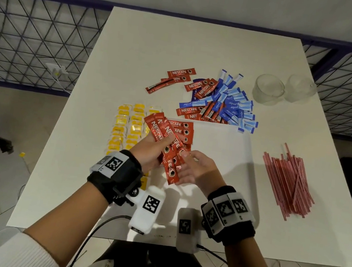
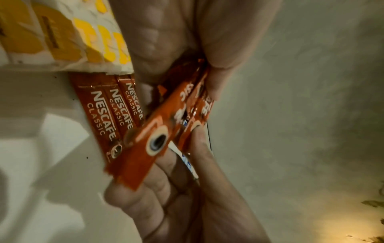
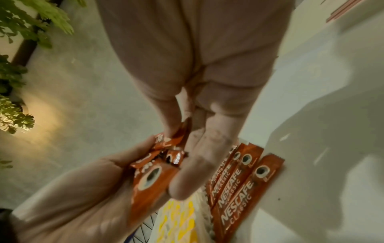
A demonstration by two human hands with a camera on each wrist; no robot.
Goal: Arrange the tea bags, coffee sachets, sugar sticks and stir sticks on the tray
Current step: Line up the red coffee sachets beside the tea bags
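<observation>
We hold a fanned bundle of coffee sachets in our left hand at the centre of the head view, fingers curled round the stack, while our right hand pinches the lower end of one sachet between thumb and fingertips. Just above our hands, a short row of laid sachets sits on the tray, beside the yellow tea bags at centre left. To do this well, we judge we should draw one sachet free at a time, keep its print facing up, and lay it edge to edge with that row. The mixed pile of sugar sticks and more coffee waits at upper centre, the stir sticks at right.
</observation>
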